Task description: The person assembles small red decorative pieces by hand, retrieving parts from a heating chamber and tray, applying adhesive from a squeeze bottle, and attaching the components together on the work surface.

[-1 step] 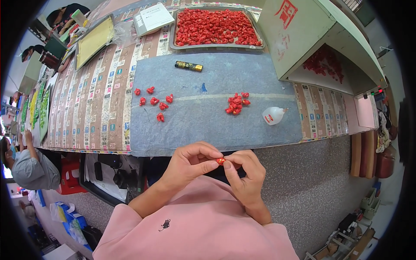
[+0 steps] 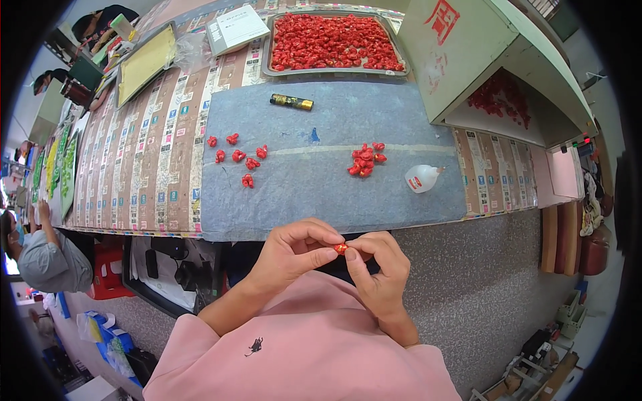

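Between my two hands, just off the near edge of the table, is a small red piece (image 2: 340, 248) with yellowish spots; its kind is hard to make out. My left hand (image 2: 298, 251) pinches it from one side with thumb and forefinger. From the other side the thumb and fingertips of my right hand (image 2: 378, 264) close on it too. Ahead on the blue cloth (image 2: 287, 207), several similar red pieces (image 2: 238, 156) lie spread out to the left. A tight red cluster (image 2: 363, 161) sits right of the middle, beside a small white squeeze bottle (image 2: 422, 178).
A metal tray (image 2: 267, 63) full of red pieces stands at the back, near a white box (image 2: 235, 30). A dark tube with a gold end (image 2: 291, 101) lies on the cloth. At right is an open-fronted pale cabinet (image 2: 461, 53). Another person (image 2: 52, 262) works at far left.
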Demonstrator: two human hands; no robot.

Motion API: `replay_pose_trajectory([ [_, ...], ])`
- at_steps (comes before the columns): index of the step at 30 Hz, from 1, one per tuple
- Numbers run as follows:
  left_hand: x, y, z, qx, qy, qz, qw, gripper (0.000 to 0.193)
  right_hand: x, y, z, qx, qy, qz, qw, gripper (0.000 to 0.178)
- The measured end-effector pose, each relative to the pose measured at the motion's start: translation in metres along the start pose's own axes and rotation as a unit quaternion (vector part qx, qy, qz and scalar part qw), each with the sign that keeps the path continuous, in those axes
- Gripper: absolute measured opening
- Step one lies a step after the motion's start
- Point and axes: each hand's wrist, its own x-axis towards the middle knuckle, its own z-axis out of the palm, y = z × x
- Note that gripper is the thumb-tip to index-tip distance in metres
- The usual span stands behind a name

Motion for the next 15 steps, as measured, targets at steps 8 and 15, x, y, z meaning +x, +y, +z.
replay_pose_trajectory([
  [8,-0.0003,-0.0024,-0.0001,0.02,0.008,0.021,1.0,0.016,0.0001,0.0021,-0.0021,-0.024,-0.012,-0.034,0.999,0.01],
  [15,0.0015,-0.0055,-0.0034,0.01,0.007,0.006,1.0,0.016,-0.0007,0.0036,0.002,-0.009,-0.001,-0.002,1.0,0.009],
])
